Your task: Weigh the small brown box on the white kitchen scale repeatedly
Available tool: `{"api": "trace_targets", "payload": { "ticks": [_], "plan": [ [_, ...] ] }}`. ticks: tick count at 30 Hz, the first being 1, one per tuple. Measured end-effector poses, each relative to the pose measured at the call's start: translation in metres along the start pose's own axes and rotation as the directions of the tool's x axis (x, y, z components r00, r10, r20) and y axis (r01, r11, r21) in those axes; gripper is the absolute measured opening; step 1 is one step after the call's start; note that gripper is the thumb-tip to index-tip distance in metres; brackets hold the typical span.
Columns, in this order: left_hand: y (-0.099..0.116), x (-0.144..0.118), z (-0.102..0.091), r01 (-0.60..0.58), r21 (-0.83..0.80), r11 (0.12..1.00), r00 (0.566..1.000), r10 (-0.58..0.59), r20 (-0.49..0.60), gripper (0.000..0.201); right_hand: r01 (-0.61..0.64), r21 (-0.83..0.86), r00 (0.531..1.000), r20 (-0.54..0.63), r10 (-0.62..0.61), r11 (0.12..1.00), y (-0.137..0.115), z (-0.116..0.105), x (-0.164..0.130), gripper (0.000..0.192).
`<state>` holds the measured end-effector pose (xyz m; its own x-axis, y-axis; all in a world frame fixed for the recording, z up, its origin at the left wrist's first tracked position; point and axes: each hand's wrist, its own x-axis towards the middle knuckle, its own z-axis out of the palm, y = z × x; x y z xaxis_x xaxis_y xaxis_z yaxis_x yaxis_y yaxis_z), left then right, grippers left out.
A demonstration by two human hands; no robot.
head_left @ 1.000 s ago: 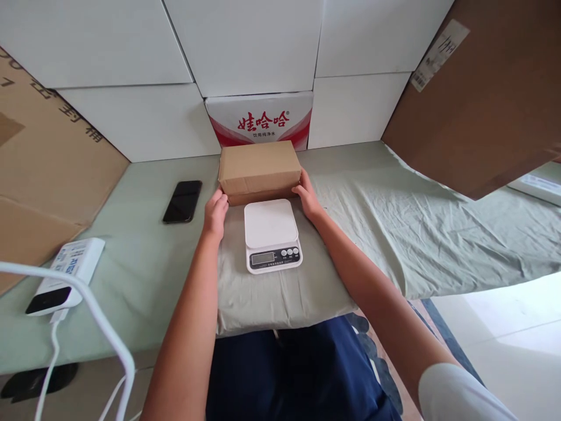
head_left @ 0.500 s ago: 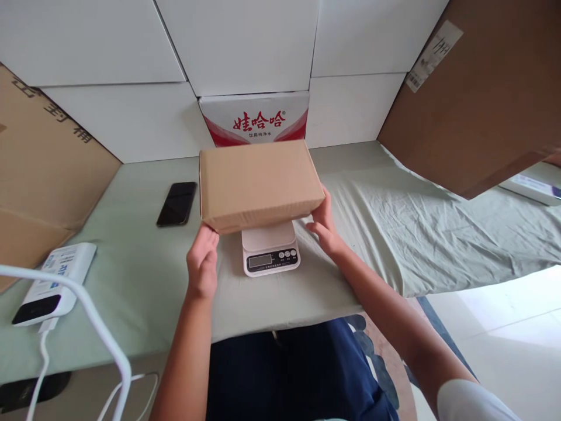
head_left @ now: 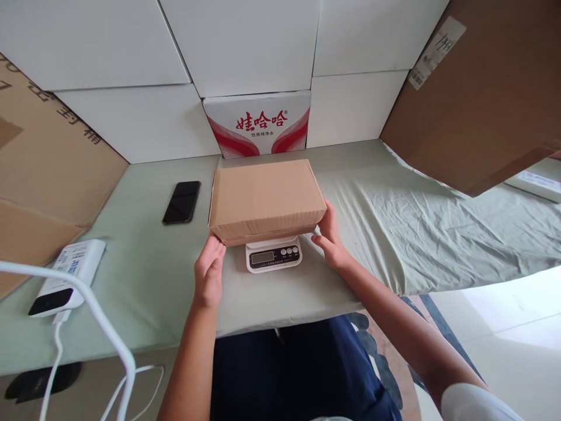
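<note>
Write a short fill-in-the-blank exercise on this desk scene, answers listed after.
1. Both hands, left hand and right hand, hold a cardboard ____ over the kitchen scale.
2. The black smartphone lies to the box's ____.
3. The carton with red characters stands ____ the box.

Answers: box; left; behind

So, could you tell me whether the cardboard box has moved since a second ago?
Yes. The cardboard box was behind the scale; it now sits over the platform, nearer the person, away from the red-and-white carton.
</note>
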<state>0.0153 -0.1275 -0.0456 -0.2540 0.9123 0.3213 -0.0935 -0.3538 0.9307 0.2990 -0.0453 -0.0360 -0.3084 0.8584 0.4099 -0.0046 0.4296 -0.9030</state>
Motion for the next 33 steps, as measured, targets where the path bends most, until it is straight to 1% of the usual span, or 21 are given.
{"api": "trace_targets", "payload": {
  "ticks": [6, 10, 11, 13, 16, 18, 19, 21, 23, 24, 26, 27, 29, 31, 33],
  "plan": [
    [0.002, 0.000, 0.000, 0.002, 0.022, 1.000, 1.000, -0.002, -0.013, 0.073, -0.004, 0.002, 1.000, -0.024, 0.004, 1.000, -0.002, 0.000, 0.000, 0.080],
    [0.005, 0.004, 0.002, -0.083, 0.033, 0.996, 0.994, 0.085, -0.073, 0.069, -0.029, -0.004, 0.988, -0.154, 0.028, 1.000, -0.001, -0.006, 0.004, 0.084],
    [0.005, 0.005, 0.002, -0.090, 0.035, 0.995, 0.992, 0.092, -0.082, 0.068, -0.033, 0.003, 0.985, -0.169, 0.033, 0.999, -0.001, -0.006, 0.005, 0.085],
    [0.002, 0.005, 0.003, -0.078, 0.039, 0.996, 0.995, 0.080, -0.066, 0.068, -0.030, 0.030, 0.990, -0.139, 0.034, 0.999, -0.002, -0.005, 0.006, 0.083],
    [0.000, 0.003, 0.006, -0.045, 0.036, 0.998, 0.999, 0.045, -0.001, 0.070, -0.014, 0.056, 0.997, -0.069, 0.018, 0.998, -0.007, 0.001, 0.005, 0.077],
    [0.005, 0.005, 0.008, -0.035, 0.036, 0.999, 0.999, 0.035, 0.020, 0.072, -0.007, 0.031, 0.997, -0.077, 0.010, 0.999, -0.015, 0.004, 0.008, 0.076],
    [0.010, 0.009, 0.009, -0.039, 0.036, 0.999, 0.999, 0.039, 0.019, 0.071, -0.001, 0.008, 0.996, -0.090, 0.002, 1.000, -0.019, 0.005, 0.013, 0.077],
    [0.022, 0.024, 0.012, -0.084, 0.026, 0.996, 0.996, 0.083, 0.012, 0.068, 0.028, -0.032, 0.993, -0.116, -0.032, 0.999, -0.028, 0.006, 0.028, 0.080],
    [0.032, 0.049, 0.013, -0.145, 0.020, 0.989, 0.989, 0.145, 0.010, 0.065, 0.071, -0.056, 0.988, -0.132, -0.077, 0.996, -0.033, 0.006, 0.053, 0.083],
    [0.033, 0.064, 0.014, -0.165, 0.027, 0.986, 0.986, 0.164, 0.010, 0.063, 0.087, -0.061, 0.986, -0.137, -0.095, 0.994, -0.032, 0.007, 0.067, 0.084],
    [0.025, 0.096, 0.015, -0.146, 0.060, 0.987, 0.989, 0.146, 0.000, 0.056, 0.108, -0.080, 0.984, -0.131, -0.117, 0.991, -0.021, 0.008, 0.095, 0.086],
    [0.017, 0.110, 0.015, -0.128, 0.056, 0.990, 0.992, 0.129, -0.013, 0.053, 0.125, -0.087, 0.982, -0.134, -0.136, 0.988, -0.012, 0.010, 0.107, 0.089],
    [-0.006, 0.132, 0.014, -0.108, 0.018, 0.994, 0.993, 0.109, -0.046, 0.054, 0.162, -0.084, 0.974, -0.146, -0.173, 0.983, 0.011, 0.012, 0.122, 0.094],
    [-0.029, 0.141, 0.013, -0.069, -0.016, 0.997, 0.996, 0.068, -0.060, 0.054, 0.169, -0.071, 0.972, -0.155, -0.178, 0.983, 0.034, 0.014, 0.128, 0.094],
    [-0.045, 0.141, 0.011, -0.023, -0.038, 0.999, 0.997, 0.020, -0.075, 0.052, 0.148, -0.062, 0.977, -0.147, -0.156, 0.987, 0.050, 0.013, 0.127, 0.091]
  ]
}}
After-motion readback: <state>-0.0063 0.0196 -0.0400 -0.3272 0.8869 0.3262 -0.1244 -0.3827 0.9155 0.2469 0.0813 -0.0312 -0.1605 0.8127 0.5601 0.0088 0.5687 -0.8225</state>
